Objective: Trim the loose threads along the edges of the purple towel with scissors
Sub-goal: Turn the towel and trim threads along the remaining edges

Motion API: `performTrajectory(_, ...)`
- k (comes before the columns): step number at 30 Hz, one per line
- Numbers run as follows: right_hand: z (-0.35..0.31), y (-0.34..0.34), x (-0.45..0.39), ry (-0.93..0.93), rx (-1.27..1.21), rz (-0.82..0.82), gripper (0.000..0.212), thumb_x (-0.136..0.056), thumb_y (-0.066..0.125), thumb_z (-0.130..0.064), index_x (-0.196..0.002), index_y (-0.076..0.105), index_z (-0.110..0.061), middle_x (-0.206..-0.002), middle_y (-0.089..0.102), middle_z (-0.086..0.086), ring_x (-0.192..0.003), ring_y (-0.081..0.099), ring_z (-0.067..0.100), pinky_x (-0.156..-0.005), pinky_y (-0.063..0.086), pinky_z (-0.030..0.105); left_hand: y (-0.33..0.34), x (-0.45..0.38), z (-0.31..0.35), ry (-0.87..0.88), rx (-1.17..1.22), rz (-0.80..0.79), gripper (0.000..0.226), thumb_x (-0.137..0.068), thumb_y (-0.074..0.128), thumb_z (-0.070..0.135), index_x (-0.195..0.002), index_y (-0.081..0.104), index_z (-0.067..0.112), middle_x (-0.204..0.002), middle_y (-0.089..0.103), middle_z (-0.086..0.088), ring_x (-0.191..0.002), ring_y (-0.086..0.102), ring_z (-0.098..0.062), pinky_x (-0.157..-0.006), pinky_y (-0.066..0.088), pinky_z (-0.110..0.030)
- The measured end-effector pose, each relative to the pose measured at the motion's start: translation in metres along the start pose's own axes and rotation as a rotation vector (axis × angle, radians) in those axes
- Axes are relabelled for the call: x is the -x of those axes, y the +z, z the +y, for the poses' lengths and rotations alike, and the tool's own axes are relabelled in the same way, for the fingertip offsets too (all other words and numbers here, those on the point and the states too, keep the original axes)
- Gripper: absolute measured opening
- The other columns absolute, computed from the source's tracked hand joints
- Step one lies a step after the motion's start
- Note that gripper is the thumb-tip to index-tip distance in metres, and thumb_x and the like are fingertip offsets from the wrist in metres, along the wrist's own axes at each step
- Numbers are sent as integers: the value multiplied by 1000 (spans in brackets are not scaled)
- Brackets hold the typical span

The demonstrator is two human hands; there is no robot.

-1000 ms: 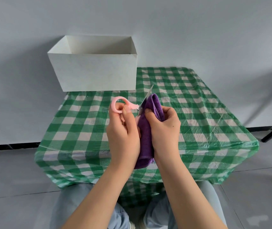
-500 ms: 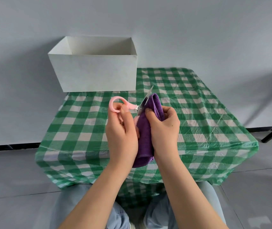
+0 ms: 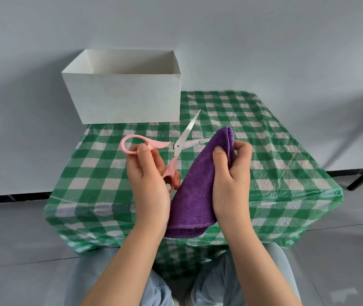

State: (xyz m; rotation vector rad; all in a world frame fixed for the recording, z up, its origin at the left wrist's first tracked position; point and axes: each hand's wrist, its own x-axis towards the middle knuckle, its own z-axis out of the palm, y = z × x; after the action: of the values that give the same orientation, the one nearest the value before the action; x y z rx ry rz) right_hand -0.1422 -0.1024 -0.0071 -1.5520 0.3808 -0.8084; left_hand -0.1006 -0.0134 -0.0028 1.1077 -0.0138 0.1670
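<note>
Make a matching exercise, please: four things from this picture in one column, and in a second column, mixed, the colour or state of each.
Things:
1. scissors
2. towel
3. box
4. tablecloth

Descriptions:
A. white, open at the top, at the far left of the table
B. green and white checks
C. purple, folded, held in the right hand
D. pink handles, blades open, held in the left hand

Pairs: 1-D, 2-C, 3-A, 4-B

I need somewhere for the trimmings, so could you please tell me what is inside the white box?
Only the bare white inner walls of the white box show; its front wall hides the floor, so any contents cannot be seen.
</note>
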Motion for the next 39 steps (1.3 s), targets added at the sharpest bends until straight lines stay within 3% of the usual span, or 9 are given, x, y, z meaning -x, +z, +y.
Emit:
performTrajectory(3, -5, 1, -3, -67, 44, -7, 8, -96, 56, -19, -92, 50, -22, -69, 52, -16, -59, 45, -1, -56, 40, 16, 2, 5, 2, 66, -50, 0, 26, -103, 33, 25, -80, 40, 14, -61, 26, 3, -46, 27, -10, -40, 36, -22)
performTrajectory(9, -4, 13, 1, -156, 238, 21, 15, -93, 63, -27, -91, 48, -25, -71, 58, -20, -68, 56, 1, -60, 44, 19, 5, 15, 1, 190, -123, -31, 26, -103, 31, 17, -78, 39, 14, -53, 34, 15, -47, 31, -2, -52, 41, -9)
performTrajectory(13, -3, 14, -6, -159, 316, 76, 15, -95, 59, -29, -94, 46, -22, -72, 57, -18, -67, 56, 6, -59, 44, 24, 6, 16, 5, 231, -167, -55, 25, -103, 32, 13, -79, 40, 14, -57, 38, 12, -44, 34, -1, -47, 35, -10)
performTrajectory(18, -4, 5, -9, -13, 51, 98, 10, -97, 57, -27, -92, 49, -23, -70, 55, -25, -60, 48, -5, -57, 42, 15, 3, 8, 6, 122, -136, 13, 27, -103, 33, 21, -78, 39, 13, -54, 31, 9, -42, 28, -7, -41, 36, -21)
performTrajectory(21, -3, 1, -3, 40, -57, 101, 9, -99, 51, -24, -92, 47, -27, -70, 50, -20, -61, 44, -4, -60, 41, 21, 1, 6, 5, 55, -69, 11, 27, -103, 33, 24, -79, 38, 14, -53, 28, 8, -43, 26, -12, -39, 35, -26)
performTrajectory(26, -6, 12, 5, -52, 36, -3, 19, -93, 52, -11, -94, 44, -29, -78, 51, -15, -62, 49, -3, -58, 41, 18, 8, 15, 2, 91, -122, 55, 27, -102, 36, 25, -78, 46, 19, -53, 41, 15, -45, 37, 0, -44, 37, -15)
performTrajectory(30, -5, 17, 5, -124, 166, 9, 26, -90, 61, -16, -86, 42, -33, -77, 56, -15, -69, 55, 1, -60, 40, 12, 9, 15, 3, 81, -90, 48, 28, -102, 35, 21, -77, 41, 13, -59, 33, 7, -44, 32, -2, -43, 36, -11)
performTrajectory(35, -1, 13, 3, -156, 237, 30, 23, -97, 57, -24, -85, 41, -36, -81, 59, -15, -73, 56, 4, -61, 41, 14, 3, 10, 4, 127, -138, 7, 29, -103, 33, 20, -77, 39, 11, -51, 31, 11, -41, 28, -3, -40, 30, -12)
performTrajectory(39, 3, 4, -8, -94, 199, 45, 12, -97, 57, -23, -90, 48, -25, -76, 56, -14, -62, 52, 1, -55, 40, 16, -4, 9, 3, 141, -142, -50, 31, -103, 34, 25, -76, 39, 12, -51, 28, 11, -39, 27, -10, -40, 36, -28)
